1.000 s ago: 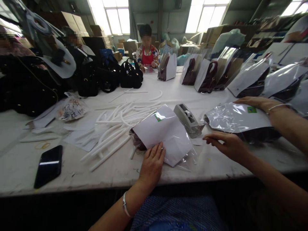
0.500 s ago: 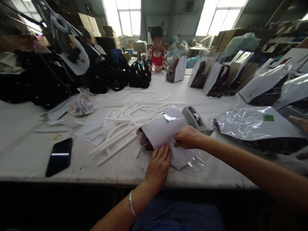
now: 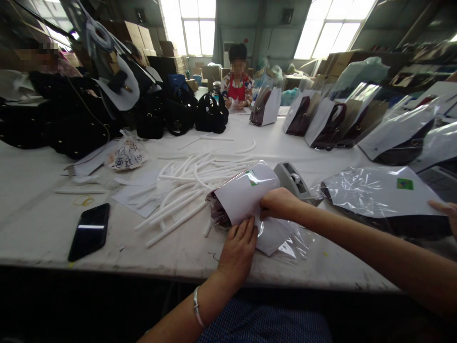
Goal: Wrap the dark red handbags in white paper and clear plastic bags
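A dark handbag lies on its side in front of me, with white paper over it and clear plastic around it. My left hand rests flat on its near edge, fingers stretched out together over the paper. My right hand is closed at the right side of the package, its fingers pinching the clear plastic bag. What lies inside that grip is partly hidden. The plastic's loose end spreads on the table to the right. Behind my right hand stands a grey tape dispenser.
White foam tubes lie in a heap on the left, near a black phone. At right, a co-worker's hand touches another plastic-wrapped bag. Wrapped bags and black handbags stand behind; a person sits opposite.
My hands stay at the package, my right hand still gripping. Its loose plastic end has spread slightly to the right. The co-worker's hand at right has come further into view. The view has shifted slightly.
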Motion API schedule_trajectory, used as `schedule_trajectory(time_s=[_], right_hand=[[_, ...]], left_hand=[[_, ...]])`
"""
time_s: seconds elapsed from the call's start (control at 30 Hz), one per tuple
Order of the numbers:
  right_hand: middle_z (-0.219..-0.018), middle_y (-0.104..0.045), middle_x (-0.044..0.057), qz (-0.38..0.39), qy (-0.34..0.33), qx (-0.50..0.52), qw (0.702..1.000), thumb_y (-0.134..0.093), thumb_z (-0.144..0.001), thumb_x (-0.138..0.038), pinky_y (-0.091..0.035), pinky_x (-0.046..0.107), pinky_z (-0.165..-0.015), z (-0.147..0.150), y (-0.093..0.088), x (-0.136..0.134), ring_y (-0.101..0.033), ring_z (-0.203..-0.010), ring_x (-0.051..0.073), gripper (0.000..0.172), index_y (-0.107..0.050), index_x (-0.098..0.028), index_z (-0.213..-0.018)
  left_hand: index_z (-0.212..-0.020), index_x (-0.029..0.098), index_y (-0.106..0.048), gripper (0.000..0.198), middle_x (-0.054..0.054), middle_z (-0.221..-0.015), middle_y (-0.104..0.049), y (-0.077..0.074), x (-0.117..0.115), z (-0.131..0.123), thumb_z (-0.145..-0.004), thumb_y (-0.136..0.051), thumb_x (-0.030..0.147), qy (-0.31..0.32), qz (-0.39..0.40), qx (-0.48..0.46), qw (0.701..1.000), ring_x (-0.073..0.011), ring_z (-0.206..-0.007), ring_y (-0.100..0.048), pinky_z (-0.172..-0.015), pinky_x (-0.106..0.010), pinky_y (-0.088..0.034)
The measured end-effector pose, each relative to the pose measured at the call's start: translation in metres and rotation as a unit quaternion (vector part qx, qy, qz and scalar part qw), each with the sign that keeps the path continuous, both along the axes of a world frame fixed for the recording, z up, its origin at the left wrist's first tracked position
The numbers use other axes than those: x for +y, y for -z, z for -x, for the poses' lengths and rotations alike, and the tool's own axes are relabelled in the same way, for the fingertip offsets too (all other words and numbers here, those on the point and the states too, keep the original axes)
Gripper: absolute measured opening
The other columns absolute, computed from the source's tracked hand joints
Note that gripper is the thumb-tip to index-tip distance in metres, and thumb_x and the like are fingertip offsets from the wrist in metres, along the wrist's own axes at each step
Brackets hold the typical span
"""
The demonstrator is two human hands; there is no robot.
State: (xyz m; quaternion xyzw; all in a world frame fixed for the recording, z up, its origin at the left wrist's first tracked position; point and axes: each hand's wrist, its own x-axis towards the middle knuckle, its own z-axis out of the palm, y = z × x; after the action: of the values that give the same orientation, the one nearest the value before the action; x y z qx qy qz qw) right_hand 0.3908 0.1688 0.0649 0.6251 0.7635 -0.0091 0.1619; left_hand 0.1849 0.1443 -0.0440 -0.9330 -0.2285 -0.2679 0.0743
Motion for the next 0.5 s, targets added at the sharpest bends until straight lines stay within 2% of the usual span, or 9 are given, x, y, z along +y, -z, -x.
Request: schedule_trajectory(time_s=[0.13, 0.33, 0.5], right_hand=[[-0.092, -0.077, 0.010, 0.006, 0.003, 0.015, 1.000, -0.067, -0.087, -0.026, -0.050, 0.030, -0.068, -0.004, 0.002, -0.004, -0.070, -0.082, 0.026, 0.015, -0.080, -0.019, -0.091], [-0.082, -0.075, 0.019, -0.011, 0.003, -0.007, 1.000, -0.062, -0.086, -0.019, -0.052, 0.034, -0.069, 0.005, 0.011, -0.008, -0.071, -0.078, 0.031, 0.019, -0.079, -0.011, -0.084], [-0.082, -0.074, 0.021, -0.058, 0.032, -0.020, 0.998, -0.064, -0.089, -0.040, -0.051, 0.035, -0.068, -0.001, 0.009, -0.008, -0.071, -0.080, 0.033, 0.034, -0.078, -0.009, -0.089]], left_hand=[[-0.126, 0.014, -0.062, 0.034, -0.011, -0.145, -0.055, 0.001, -0.002, 0.000, -0.101, -0.040, 0.018, -0.002, -0.001, 0.005, 1.000, -0.0245, -0.129, -0.052, -0.102, -0.040, -0.044], [-0.126, 0.014, -0.063, 0.035, -0.010, -0.144, -0.056, 0.001, -0.004, 0.000, -0.101, -0.039, 0.017, -0.010, -0.004, 0.005, 1.000, -0.0244, -0.129, -0.052, -0.102, -0.040, -0.044], [-0.128, 0.014, -0.061, 0.034, -0.010, -0.143, -0.057, 0.001, -0.004, 0.001, -0.100, -0.041, 0.017, -0.011, -0.001, 0.013, 1.000, -0.0239, -0.130, -0.051, -0.103, -0.040, -0.044]])
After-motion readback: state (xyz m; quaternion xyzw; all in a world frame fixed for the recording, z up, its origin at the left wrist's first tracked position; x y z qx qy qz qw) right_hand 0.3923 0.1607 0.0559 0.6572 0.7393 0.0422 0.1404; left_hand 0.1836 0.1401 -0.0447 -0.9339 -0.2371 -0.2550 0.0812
